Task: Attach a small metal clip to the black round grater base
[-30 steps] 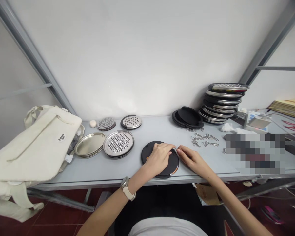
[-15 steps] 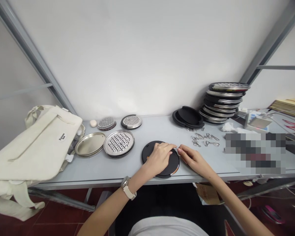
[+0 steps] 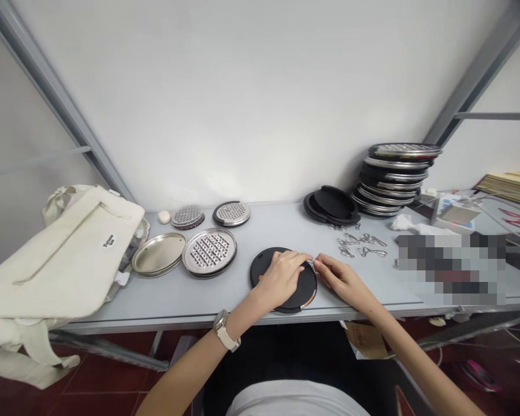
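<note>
In front of me on the bench lies a black round disc [image 3: 260, 263] with a shiny strip showing along its lower right edge. My left hand [image 3: 281, 277] lies over it, thumb and fingers closing toward its right edge and covering its middle. A small bent metal wire clip [image 3: 315, 267] is at that edge, pinched in my right hand [image 3: 338, 280]. My left index fingertip reaches to the clip's upper end. Whether the clip is hooked into the disc is too small to tell. Several similar wire clips [image 3: 346, 245] lie loose to the right.
A tall stack of round graters [image 3: 392, 179] stands at the back right, beside black round holders [image 3: 335, 208]. To the left are a round grater plate [image 3: 212, 252], plain metal discs [image 3: 160, 254], smaller graters [image 3: 231, 214] and a cream bag [image 3: 69, 260]. The bench's front edge [image 3: 169, 323] runs close below my hands.
Hardly anything differs. Both hands stay at the disc's right edge, with the wire clip shifted only slightly in the right fingers.
</note>
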`<action>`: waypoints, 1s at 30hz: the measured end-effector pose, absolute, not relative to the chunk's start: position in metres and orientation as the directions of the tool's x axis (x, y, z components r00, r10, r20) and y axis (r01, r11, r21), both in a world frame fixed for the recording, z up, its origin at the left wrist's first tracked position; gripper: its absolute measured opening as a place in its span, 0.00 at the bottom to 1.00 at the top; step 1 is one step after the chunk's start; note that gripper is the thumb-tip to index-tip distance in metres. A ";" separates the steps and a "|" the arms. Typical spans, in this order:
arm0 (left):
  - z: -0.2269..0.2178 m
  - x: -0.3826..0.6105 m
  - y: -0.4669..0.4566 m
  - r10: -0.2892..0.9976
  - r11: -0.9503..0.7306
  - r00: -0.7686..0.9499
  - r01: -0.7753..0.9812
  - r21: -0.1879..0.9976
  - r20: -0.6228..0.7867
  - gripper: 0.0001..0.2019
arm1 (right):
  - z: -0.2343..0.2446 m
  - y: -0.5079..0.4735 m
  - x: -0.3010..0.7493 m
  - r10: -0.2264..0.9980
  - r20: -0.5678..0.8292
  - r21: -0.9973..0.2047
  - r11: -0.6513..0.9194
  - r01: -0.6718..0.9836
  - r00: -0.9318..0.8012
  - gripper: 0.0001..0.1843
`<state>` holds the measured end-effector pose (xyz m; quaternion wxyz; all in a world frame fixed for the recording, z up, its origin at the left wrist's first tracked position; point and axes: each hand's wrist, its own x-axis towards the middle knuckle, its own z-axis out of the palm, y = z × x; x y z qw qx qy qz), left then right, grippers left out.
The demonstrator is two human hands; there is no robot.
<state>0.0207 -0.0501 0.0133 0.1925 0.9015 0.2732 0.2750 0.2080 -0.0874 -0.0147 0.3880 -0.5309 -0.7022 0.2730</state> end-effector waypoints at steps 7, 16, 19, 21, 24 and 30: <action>0.013 0.021 -0.050 0.597 -0.776 0.703 0.383 0.502 0.386 0.17 | -0.016 -0.089 0.209 0.958 0.258 -0.790 0.285 0.543 -0.127 0.18; 0.013 0.021 -0.051 0.600 -0.768 0.710 0.382 0.515 0.368 0.17 | -0.013 -0.090 0.207 0.958 0.265 -0.786 0.279 0.551 -0.108 0.19; 0.014 0.021 -0.050 0.600 -0.769 0.713 0.387 0.509 0.363 0.17 | -0.012 -0.090 0.207 0.957 0.273 -0.785 0.278 0.554 -0.094 0.19; 0.014 0.021 -0.051 0.597 -0.771 0.717 0.387 0.506 0.361 0.19 | -0.012 -0.090 0.208 0.959 0.276 -0.788 0.268 0.555 -0.071 0.19; 0.015 0.021 -0.051 0.593 -0.773 0.719 0.384 0.505 0.362 0.21 | -0.012 -0.090 0.209 0.961 0.272 -0.792 0.250 0.556 -0.045 0.19; 0.011 0.022 -0.050 0.610 -0.775 0.702 0.431 0.461 0.368 0.17 | -0.013 -0.088 0.208 0.962 0.245 -0.778 0.269 0.568 -0.120 0.19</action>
